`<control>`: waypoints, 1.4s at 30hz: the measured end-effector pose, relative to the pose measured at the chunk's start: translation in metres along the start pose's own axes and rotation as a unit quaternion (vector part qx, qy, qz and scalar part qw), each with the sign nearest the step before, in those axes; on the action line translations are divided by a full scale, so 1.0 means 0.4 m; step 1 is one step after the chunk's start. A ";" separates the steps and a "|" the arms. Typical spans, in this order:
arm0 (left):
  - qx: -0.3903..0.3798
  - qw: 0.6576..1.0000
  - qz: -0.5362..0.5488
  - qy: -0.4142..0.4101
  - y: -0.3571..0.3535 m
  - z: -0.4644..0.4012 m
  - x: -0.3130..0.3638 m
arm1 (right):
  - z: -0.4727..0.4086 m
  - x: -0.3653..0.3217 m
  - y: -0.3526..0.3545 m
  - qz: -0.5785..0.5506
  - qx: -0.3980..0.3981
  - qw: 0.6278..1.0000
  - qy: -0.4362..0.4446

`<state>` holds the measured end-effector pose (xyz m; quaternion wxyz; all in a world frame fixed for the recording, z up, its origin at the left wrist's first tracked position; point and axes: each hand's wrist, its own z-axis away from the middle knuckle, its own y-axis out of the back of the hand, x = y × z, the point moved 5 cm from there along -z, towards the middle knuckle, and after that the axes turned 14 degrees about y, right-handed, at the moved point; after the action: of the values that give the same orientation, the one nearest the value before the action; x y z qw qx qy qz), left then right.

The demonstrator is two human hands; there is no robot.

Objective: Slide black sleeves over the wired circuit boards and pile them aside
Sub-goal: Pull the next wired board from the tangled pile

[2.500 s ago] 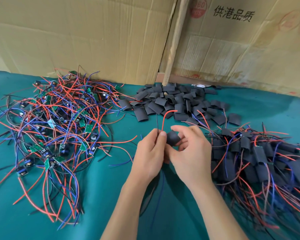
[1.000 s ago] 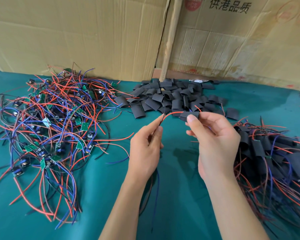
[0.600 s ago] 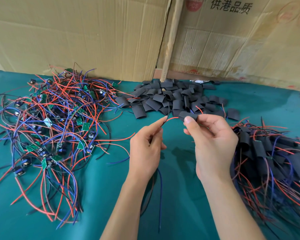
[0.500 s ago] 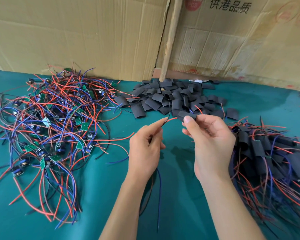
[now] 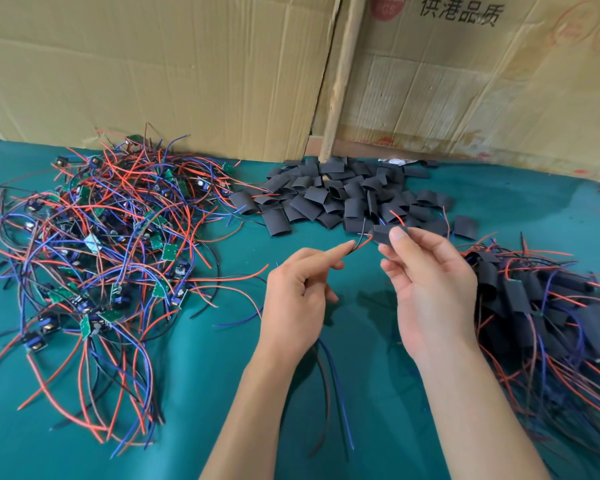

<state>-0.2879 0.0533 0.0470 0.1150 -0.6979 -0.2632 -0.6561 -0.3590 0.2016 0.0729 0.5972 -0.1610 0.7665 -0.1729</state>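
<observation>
Blue and dark wires [image 5: 336,393] trail from under my left hand [image 5: 297,299] toward me. That hand pinches a red and black wire pair [image 5: 361,242] at its fingertips. My right hand [image 5: 430,292] pinches the black sleeve [image 5: 383,233] those wires enter. Left lies the bare board tangle [image 5: 101,244], right the sleeved pile [image 5: 551,306], beyond my hands the loose sleeves [image 5: 340,199], all on the green table [image 5: 222,393].

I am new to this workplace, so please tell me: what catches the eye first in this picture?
First, the two hands at the centre: the right hand pinches a black sleeve while the left hand pinches its red and black wires. To the left sprawls a tangle of wired circuit boards; behind lies a heap of empty sleeves, and to the right the sleeved pile.
</observation>
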 end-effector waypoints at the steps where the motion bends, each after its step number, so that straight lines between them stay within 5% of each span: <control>1: -0.001 1.000 -0.006 -0.001 0.000 -0.001 -0.002 | -0.001 0.001 0.001 -0.001 -0.003 1.000 -0.001; 42: 0.054 0.998 -0.038 0.001 0.009 0.011 0.018 | -0.014 0.011 0.016 0.057 -0.059 0.997 0.003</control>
<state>-0.2824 0.0543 0.0543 0.1277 -0.6793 -0.3246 -0.6457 -0.3656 0.2056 0.0677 0.5934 -0.1517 0.7850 -0.0934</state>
